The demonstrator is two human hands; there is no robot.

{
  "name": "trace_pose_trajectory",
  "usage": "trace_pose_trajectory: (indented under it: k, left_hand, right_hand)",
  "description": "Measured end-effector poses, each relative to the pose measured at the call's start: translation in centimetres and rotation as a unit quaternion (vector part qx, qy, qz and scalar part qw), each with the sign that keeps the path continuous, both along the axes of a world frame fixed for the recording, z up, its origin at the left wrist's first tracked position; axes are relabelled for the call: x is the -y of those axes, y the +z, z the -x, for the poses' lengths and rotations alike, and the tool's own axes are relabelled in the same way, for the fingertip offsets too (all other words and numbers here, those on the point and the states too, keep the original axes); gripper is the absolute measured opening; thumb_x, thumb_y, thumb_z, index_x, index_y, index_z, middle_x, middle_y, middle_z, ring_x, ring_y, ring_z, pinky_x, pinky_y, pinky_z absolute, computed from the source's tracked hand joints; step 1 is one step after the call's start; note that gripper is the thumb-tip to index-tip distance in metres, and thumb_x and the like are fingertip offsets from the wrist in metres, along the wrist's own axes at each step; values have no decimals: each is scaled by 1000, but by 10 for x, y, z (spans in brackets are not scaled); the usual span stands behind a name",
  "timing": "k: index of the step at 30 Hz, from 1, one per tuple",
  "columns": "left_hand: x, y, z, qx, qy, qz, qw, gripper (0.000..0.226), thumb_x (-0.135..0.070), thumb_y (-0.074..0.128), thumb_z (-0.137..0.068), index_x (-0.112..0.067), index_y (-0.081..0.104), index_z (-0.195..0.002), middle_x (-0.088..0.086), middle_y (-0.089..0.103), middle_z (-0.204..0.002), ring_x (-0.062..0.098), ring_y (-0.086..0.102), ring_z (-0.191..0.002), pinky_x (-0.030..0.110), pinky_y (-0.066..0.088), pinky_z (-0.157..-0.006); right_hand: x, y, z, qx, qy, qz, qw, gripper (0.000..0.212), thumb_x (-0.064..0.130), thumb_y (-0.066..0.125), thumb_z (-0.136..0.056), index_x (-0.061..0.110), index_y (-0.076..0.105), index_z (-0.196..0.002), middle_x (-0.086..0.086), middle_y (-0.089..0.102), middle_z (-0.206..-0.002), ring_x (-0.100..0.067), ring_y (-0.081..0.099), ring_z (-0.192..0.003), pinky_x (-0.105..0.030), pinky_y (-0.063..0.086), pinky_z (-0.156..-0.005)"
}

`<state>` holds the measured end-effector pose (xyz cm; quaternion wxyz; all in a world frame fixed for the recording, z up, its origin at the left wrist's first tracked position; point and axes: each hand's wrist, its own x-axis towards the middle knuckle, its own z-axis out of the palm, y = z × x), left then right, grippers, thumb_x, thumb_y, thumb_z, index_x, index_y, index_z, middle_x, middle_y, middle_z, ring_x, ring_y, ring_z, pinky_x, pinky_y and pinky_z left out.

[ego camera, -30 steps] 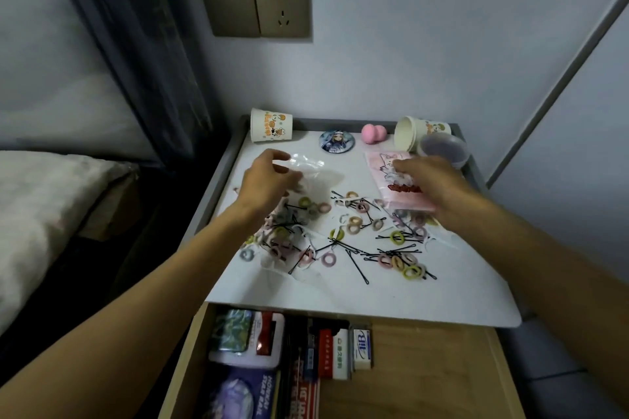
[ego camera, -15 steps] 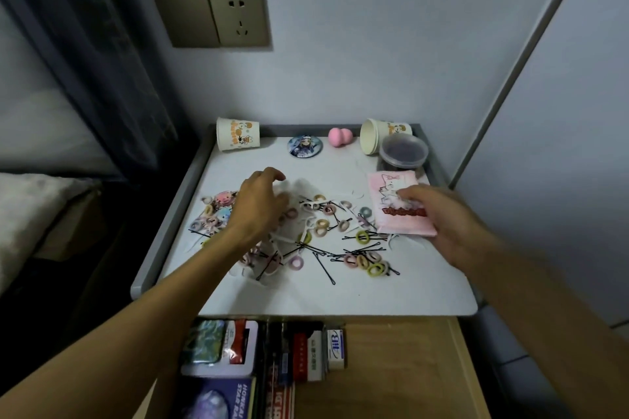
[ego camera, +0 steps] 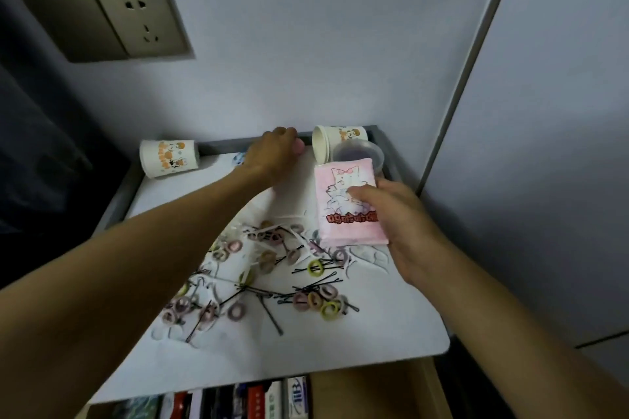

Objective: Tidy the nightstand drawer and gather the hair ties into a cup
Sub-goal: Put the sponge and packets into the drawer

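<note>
R hand point(ego camera: 398, 224) is gripping a pink tissue pack point(ego camera: 347, 204), thumb on top, fingers curled under. L hand point(ego camera: 272, 153) is hovering over a pink makeup sponge point(ego camera: 300, 146) by the nightstand's back rim point(ego camera: 224, 146). Its fingers are hidden, so can't tell if it's gripping. Hair ties point(ego camera: 315, 267) are lying loose w/ bobby pins point(ego camera: 269, 315) just below both hands. A tipped paper cup point(ego camera: 168, 158) is lying left of L hand, a second cup point(ego camera: 335, 141) just right of it. No ties are showing in either, so gathering isn't looking started. The drawer point(ego camera: 367, 395) is sitting open.
</note>
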<state>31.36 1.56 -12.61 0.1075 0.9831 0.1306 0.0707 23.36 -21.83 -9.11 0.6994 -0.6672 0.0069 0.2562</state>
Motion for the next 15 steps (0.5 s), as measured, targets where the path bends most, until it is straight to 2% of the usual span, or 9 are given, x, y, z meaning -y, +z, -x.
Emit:
trace_pose_trajectory:
  k: [2, 5, 7, 9, 11, 12, 15]
  left_hand:
    - [0, -4, -7, 21, 7, -17, 1000, 35, -31, 40, -99, -9, 60, -118, 16, 60, -117, 33, 57, -102, 39, 46, -77]
    - [2, 1, -5, 54, 29, 27, 998, 33, -27, 43, -99, -6, 60, -117, 20, 63, -114, 36, 58, -100, 41, 50, -81]
    - [4, 16, 10, 91, 47, 106, 989, 33, -29, 48, -100, -7, 57, -123, 19, 66, -111, 33, 61, -98, 38, 50, -81]
    - [10, 37, 42, 117, 43, 232, 965, 40, -32, 59, -97, -13, 50, -132, 12, 70, -103, 24, 66, -92, 34, 53, -80]
    - [23, 61, 89, 125, 23, 363, 923, 45, -32, 66, -93, -17, 46, -131, 1, 70, -92, 10, 67, -81, 26, 53, -70]
    - [31, 68, 112, 126, 13, 397, 909, 43, -32, 67, -92, -18, 47, -127, -2, 69, -90, 4, 66, -75, 22, 50, -64]
    - [52, 74, 181, 138, 5, 417, 898, 26, -34, 69, -89, -24, 50, -104, 2, 70, -96, 6, 68, -77, 16, 45, -56]
  right_hand:
    - [-2, 0, 0, 6, 14, -7, 1000, 22, 12, 58, -95, 18, 66, -114, -4, 76, -97, -18, 74, -81, -29, 59, -65]
    - [-2, 0, 2, 39, 11, 10, 999, 28, 11, 57, -96, 21, 58, -123, -1, 73, -105, -12, 71, -80, -21, 56, -54]
    - [-2, 1, 6, 72, -1, 17, 997, 44, 9, 57, -96, 29, 47, -134, 4, 67, -110, -12, 70, -81, -22, 56, -53]
    - [-3, 1, 14, 111, 20, 27, 993, 57, 6, 57, -95, 38, 40, -139, 4, 61, -115, -16, 70, -87, -27, 59, -58]
    - [-9, -1, 29, 156, 79, 67, 982, 48, 5, 56, -95, 36, 54, -132, 3, 60, -124, -17, 68, -95, -30, 61, -67]
    - [-12, -2, 36, 173, 96, 91, 976, 38, 7, 56, -95, 33, 64, -122, 2, 62, -124, -16, 68, -96, -29, 60, -72]
    - [-16, 1, 63, 180, 100, 95, 974, 25, 19, 53, -99, 34, 73, -97, 3, 73, -106, -19, 69, -95, -32, 58, -77]
